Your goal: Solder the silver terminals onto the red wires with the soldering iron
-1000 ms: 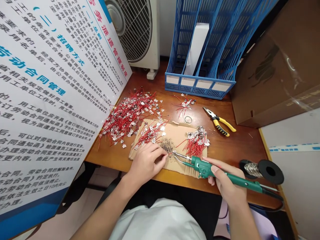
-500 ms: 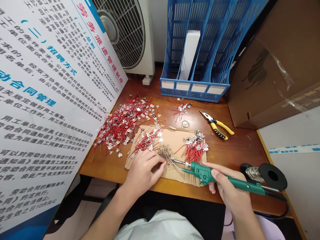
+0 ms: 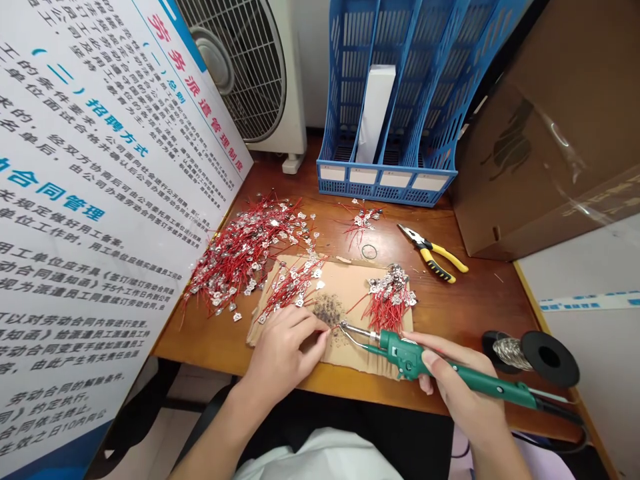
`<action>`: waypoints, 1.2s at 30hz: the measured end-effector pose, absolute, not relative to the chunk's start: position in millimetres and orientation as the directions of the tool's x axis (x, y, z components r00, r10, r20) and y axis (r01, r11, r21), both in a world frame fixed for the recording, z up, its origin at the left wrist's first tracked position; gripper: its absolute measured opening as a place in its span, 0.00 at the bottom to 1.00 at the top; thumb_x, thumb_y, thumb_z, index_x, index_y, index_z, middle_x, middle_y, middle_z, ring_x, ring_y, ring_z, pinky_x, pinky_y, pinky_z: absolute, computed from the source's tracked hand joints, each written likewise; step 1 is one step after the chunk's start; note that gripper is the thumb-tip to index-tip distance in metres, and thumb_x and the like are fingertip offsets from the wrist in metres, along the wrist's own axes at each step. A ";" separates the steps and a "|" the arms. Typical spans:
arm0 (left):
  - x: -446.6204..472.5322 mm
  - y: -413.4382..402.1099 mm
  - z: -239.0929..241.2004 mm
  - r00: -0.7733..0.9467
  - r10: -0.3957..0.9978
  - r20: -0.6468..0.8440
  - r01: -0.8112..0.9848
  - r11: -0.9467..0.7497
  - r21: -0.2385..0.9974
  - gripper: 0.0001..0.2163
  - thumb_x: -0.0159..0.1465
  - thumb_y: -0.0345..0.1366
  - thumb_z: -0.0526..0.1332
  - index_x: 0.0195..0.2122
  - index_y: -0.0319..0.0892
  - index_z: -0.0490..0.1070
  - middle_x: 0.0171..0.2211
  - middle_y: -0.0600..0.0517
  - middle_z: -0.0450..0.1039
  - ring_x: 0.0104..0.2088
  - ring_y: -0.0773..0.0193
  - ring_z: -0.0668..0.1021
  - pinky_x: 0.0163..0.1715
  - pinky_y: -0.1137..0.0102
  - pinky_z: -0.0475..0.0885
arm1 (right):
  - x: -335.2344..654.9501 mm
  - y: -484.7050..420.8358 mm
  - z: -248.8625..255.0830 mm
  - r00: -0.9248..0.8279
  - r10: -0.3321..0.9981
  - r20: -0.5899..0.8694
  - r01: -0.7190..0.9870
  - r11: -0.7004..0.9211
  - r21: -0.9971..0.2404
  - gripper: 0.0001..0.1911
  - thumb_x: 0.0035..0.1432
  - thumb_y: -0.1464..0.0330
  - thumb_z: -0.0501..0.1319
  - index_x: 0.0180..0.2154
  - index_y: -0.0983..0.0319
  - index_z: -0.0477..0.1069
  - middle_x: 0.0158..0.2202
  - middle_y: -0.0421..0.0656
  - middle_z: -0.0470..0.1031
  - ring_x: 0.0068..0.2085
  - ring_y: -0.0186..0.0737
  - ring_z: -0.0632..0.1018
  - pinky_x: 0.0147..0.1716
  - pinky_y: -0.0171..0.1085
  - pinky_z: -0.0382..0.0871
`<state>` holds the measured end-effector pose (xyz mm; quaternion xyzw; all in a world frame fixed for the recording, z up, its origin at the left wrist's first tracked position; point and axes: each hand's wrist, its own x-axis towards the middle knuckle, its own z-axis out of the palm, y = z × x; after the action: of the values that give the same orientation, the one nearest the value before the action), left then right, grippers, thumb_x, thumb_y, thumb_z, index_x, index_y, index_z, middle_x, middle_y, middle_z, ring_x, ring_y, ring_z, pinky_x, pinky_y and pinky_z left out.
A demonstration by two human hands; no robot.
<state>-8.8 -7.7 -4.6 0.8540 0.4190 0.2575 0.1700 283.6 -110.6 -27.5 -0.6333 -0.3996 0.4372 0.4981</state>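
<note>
My right hand (image 3: 457, 380) is wrapped round a green soldering iron (image 3: 407, 357) with a thin feed tube beside its tip. Pinched between the thumb and forefinger of my left hand (image 3: 290, 343) is a short red wire (image 3: 334, 328), whose small metal terminal meets the iron's tip. Both hands work over a scorched patch (image 3: 327, 308) on a cardboard sheet (image 3: 345, 267). Red wires with metal terminals lie in a small pile (image 3: 295, 283) by my left hand and in a bundle (image 3: 390, 300) just beyond the iron.
A large heap of red wires (image 3: 240, 253) lies at left. Yellow-handled pliers (image 3: 434, 253), a rubber band (image 3: 369, 251) and a few more wires (image 3: 361, 220) are behind the cardboard. A solder spool (image 3: 545, 357) stands at right. A blue file rack (image 3: 387, 183), fan (image 3: 295, 87) and brown box (image 3: 545, 147) border the table.
The view has shifted slightly. Both hands keep their grips, and the iron's tip stays at the wire's terminal, with its rear end a little lower in view.
</note>
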 end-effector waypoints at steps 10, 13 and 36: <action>-9.2 -9.7 -5.0 0.512 0.803 0.304 0.637 -0.593 0.493 0.08 0.78 0.33 0.65 0.40 0.46 0.81 0.37 0.51 0.85 0.39 0.56 0.83 0.43 0.61 0.75 | 279.7 -110.3 -17.8 0.329 0.934 -0.137 0.108 -0.182 -0.977 0.16 0.70 0.60 0.68 0.48 0.58 0.93 0.21 0.40 0.76 0.21 0.41 0.77 0.23 0.37 0.73; -9.2 -11.0 -6.3 0.510 0.804 0.308 0.643 -0.593 0.485 0.08 0.79 0.33 0.65 0.40 0.46 0.82 0.37 0.50 0.85 0.39 0.56 0.83 0.43 0.61 0.76 | 280.5 -110.7 -16.7 0.316 0.940 -0.130 0.129 -0.179 -0.975 0.16 0.70 0.61 0.67 0.49 0.58 0.93 0.20 0.39 0.75 0.21 0.41 0.78 0.24 0.38 0.74; -7.2 -11.3 -8.5 0.498 0.789 0.361 0.625 -0.615 0.481 0.07 0.78 0.32 0.67 0.40 0.45 0.81 0.37 0.51 0.85 0.38 0.56 0.83 0.42 0.60 0.75 | 274.3 -107.6 -13.1 0.357 0.933 -0.044 0.149 -0.103 -0.983 0.14 0.69 0.63 0.68 0.46 0.56 0.94 0.21 0.39 0.77 0.21 0.38 0.75 0.25 0.36 0.71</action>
<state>-7.2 -11.3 -8.5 0.8531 0.4144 0.2820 0.1447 274.3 -107.6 -13.1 -0.6396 -0.4230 0.3776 0.5190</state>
